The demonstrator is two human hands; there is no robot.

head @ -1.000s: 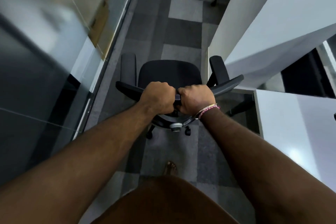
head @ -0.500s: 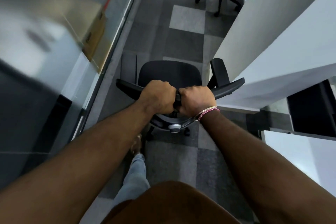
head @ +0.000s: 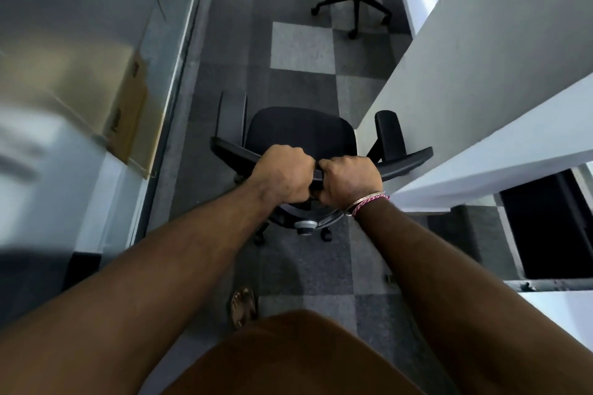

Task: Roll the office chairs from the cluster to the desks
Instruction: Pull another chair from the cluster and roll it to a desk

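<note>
- Nearest to us: our brown shirt (head: pixel 288 359) and one sandalled foot (head: pixel 244 306) on the checked grey carpet (head: pixel 301 48).
- Both forearms reach forward. Our left hand (head: pixel 284 177) and right hand (head: pixel 351 182) sit side by side, fingers curled tight round the top edge of the chair's backrest (head: pixel 316 174). Firm two-handed hold, no slack visible.
- Right wrist carries thread bracelets (head: pixel 369 204).
- The chair (head: pixel 301 135) is directly in front of us, in the aisle between the glass wall (head: pixel 96 26) on the left and the white desk partition (head: pixel 481 74) on the right.
- Chair look: black fabric seat, two black armrests, curved dark backrest rim, a silver knob under it, castors partly visible below. The right armrest sits just beside the partition; we can't tell if it touches.
- Progress, as we judge it: this chair is mid-transit, not yet parked at a desk. A dark gap under the desk (head: pixel 552 221) on our right looks like a possible slot.
- Farther up the aisle, a second chair (head: pixel 353 0) stands by the partition's far end; whether it's placed or waiting we can't tell.
- The cluster itself is out of view, so the remaining count is unknown.
</note>
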